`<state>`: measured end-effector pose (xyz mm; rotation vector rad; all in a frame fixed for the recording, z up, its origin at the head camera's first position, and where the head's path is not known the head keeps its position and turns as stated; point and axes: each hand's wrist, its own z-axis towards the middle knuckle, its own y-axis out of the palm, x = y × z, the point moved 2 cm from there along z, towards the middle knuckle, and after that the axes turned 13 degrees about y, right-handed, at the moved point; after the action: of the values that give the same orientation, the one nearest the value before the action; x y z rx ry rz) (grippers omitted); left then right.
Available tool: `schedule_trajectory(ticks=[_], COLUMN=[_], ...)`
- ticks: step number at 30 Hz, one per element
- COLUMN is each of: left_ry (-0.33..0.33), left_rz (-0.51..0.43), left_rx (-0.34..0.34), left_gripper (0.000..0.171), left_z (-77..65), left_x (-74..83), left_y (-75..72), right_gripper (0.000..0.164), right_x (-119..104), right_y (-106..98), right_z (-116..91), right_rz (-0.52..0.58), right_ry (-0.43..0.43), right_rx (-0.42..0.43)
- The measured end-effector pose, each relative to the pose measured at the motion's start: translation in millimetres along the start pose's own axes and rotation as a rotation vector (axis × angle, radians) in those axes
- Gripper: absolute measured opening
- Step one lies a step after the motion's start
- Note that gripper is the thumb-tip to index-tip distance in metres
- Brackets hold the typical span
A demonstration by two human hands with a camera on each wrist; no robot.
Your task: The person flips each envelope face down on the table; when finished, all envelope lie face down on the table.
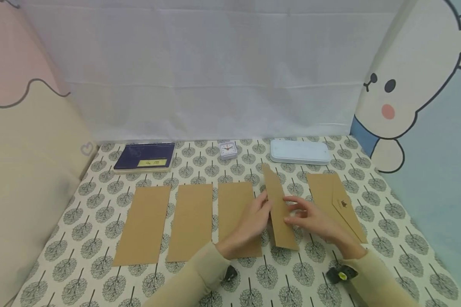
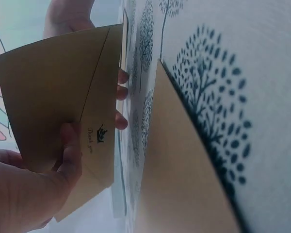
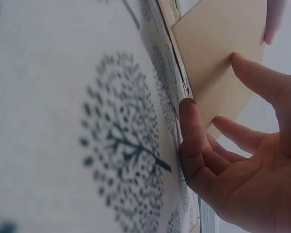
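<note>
A brown paper envelope [image 1: 278, 209] stands on edge, tilted, between the two hands. Its flap side, with a small crown and "Thank you" print [image 2: 97, 137], faces the left hand. My left hand [image 1: 255, 215] grips the envelope by its side, the thumb [image 2: 72, 141] lying over the flap. My right hand [image 1: 311, 217] touches the plain face with spread thumb and index fingertips [image 3: 237, 60]; its other fingers bend close to the tablecloth. Right of it another envelope [image 1: 330, 204] lies flap side up. To the left lie three plain side up, the nearest envelope [image 1: 234, 204] partly under the left forearm.
Along the back are a dark blue book [image 1: 144, 155] with a yellow label, a small white clock [image 1: 228, 150] and a pale blue case [image 1: 300, 152]. A tree-patterned cloth [image 1: 100, 249] covers the table. A white curtain [image 1: 215, 68] hangs behind.
</note>
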<state>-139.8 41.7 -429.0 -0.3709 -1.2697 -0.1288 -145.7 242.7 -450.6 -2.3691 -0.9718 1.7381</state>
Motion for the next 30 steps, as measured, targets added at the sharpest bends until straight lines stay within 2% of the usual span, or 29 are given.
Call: schedule_trajectory(ticks=[4,13,22,30], left_ry=[-0.009,-0.025,-0.053,-0.104], left_rz=[0.026,0.215,0.302,0.349], left_rx=[0.004,0.006,-0.086,-0.151], left_gripper=[0.04,0.058,0.059,0.06], left_z=[0.9,3.0,1.5,-0.2], left_x=[-2.5,-3.5,-7.0,-12.2], left_y=[-1.8,-8.2,-8.4,-7.8], right_gripper=[0.068,0.072,0.072,0.075], right_x=[-1.1,-3.6,-4.6,-8.1], right_y=[-2.7,-7.7,-7.9,-6.0], right_z=[-2.5,-3.9,-7.1,-6.0], right_rz=[-0.034,-0.144,-0.261,-0.41], right_ry=[0.019,0.017,0.026,-0.02], right_rx=[0.027,0.102,0.157,0.208])
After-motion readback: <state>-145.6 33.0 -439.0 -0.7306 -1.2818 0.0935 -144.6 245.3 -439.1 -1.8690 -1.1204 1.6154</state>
